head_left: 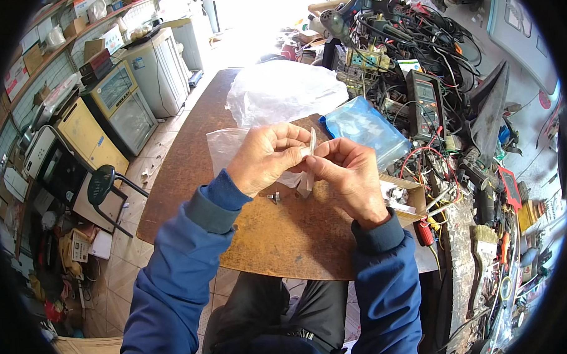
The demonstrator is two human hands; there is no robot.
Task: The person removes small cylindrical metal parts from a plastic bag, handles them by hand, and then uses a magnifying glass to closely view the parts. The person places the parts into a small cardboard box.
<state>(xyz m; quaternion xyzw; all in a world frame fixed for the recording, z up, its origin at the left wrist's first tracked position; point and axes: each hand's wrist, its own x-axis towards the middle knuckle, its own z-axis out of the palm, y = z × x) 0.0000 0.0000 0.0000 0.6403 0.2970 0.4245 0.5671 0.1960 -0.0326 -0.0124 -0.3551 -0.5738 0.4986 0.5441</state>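
Observation:
My left hand [273,157] and my right hand [346,172] meet above the brown table [190,199], both with fingers pinched on a narrow, upright small plastic bag [309,182]. What is inside it I cannot make out. A larger clear plastic bag [223,141] lies on the table behind my left hand. A small metal piece [273,197] lies below my hands, on the tabletop. Just right of my right hand is an open cardboard box [408,201] with small light-coloured items in it.
A white plastic sheet [284,93] and blue bag [366,133] lie farther back. The right side holds piled cables, a multimeter [426,103], a red-handled tool [426,232] and a brush [484,245]. A black stool [104,183], appliances [155,72] and shelves line the left.

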